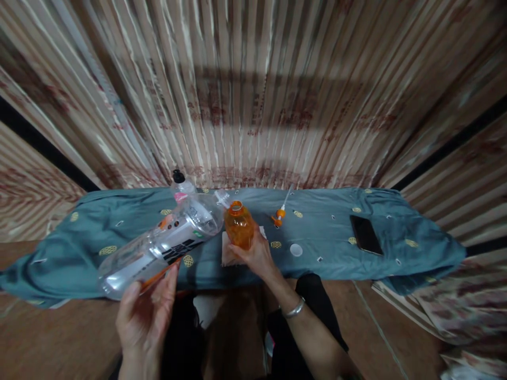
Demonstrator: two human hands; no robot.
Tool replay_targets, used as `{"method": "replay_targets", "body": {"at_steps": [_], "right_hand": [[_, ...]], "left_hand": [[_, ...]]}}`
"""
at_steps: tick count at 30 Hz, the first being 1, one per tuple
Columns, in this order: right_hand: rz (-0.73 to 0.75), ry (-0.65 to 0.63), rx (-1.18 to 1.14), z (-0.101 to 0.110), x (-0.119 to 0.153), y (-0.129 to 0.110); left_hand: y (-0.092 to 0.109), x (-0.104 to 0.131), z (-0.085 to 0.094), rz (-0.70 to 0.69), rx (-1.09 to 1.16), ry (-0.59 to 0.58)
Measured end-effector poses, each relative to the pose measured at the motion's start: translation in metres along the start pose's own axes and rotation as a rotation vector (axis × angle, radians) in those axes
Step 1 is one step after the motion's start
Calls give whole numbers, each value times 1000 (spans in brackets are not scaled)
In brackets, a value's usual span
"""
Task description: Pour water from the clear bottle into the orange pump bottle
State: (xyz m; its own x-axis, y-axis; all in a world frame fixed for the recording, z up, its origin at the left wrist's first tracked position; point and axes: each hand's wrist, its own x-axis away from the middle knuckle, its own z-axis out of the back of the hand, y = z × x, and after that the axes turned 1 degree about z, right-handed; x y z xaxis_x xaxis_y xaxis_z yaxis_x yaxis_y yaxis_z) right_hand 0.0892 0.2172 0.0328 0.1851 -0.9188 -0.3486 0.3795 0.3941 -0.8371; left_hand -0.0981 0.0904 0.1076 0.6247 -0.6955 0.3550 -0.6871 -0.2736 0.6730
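Observation:
My left hand (148, 306) is wrapped round the lower side of a large clear plastic bottle (158, 250) with a silver label. The bottle is tilted, its mouth pointing right toward an open amber bottle (240, 229). Around that amber bottle's right side my right hand (255, 253) is closed; it stands almost upright, its neck uncapped. Under it lies a pale folded cloth (229, 254). An orange and white pump top (280, 214) with a clear tube rests to the right. Whether liquid flows between the two bottles I cannot tell.
Behind the large bottle stands a clear bottle with a black cap (179, 177). A white round disc (296, 250) and a dark phone (366, 235) lie on the teal patterned cloth (325, 232) covering the bench. A pleated curtain (253, 95) hangs close behind.

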Motion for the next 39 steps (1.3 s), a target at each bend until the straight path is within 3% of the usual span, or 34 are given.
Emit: {"method": "replay_targets", "body": {"at_steps": [6, 20, 28, 39], "right_hand": [[1, -7, 9, 4, -1, 4], [-37, 1, 41, 3, -6, -2], [-31, 9, 40, -1, -7, -4], [-23, -23, 57, 0, -5, -2]], "left_hand": [[-3, 0, -3, -8, -43, 59], [2, 4, -2, -103, -129, 71], [6, 9, 5, -195, -161, 36], [-2, -2, 13, -164, -124, -65]]}}
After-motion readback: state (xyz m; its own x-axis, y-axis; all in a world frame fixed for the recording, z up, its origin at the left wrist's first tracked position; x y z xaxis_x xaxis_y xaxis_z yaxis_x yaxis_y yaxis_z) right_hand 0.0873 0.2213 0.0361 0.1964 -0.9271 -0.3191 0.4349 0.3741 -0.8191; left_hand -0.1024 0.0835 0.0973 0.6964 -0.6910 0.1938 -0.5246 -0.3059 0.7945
